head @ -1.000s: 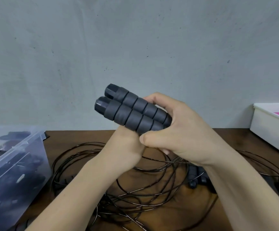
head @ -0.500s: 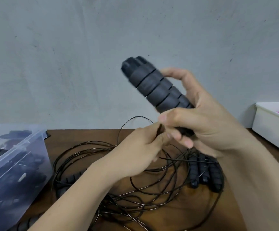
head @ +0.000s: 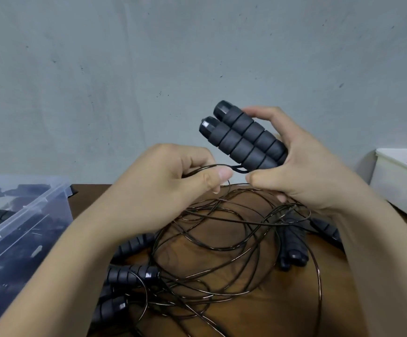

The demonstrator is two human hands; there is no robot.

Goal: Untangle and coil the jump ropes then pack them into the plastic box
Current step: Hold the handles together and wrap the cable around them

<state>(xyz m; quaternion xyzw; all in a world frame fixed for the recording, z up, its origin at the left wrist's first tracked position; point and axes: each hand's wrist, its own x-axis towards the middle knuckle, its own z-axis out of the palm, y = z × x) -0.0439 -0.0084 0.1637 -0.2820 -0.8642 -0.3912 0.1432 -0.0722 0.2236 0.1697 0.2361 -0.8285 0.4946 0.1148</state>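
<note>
Your right hand (head: 302,171) grips two grey foam handles (head: 244,139) side by side, raised above the table (head: 282,310), capped ends tilted up and to the left. Your left hand (head: 168,188) pinches the thin black cord (head: 240,170) between thumb and forefinger, just beside the handles' lower ends. Beneath both hands a tangle of jump ropes (head: 222,251) lies loose on the brown table, with further handles at its near left and right. The clear plastic box (head: 27,227) stands at the left edge, dark ropes inside. A white bin (head: 402,188) sits at the far right.
</note>
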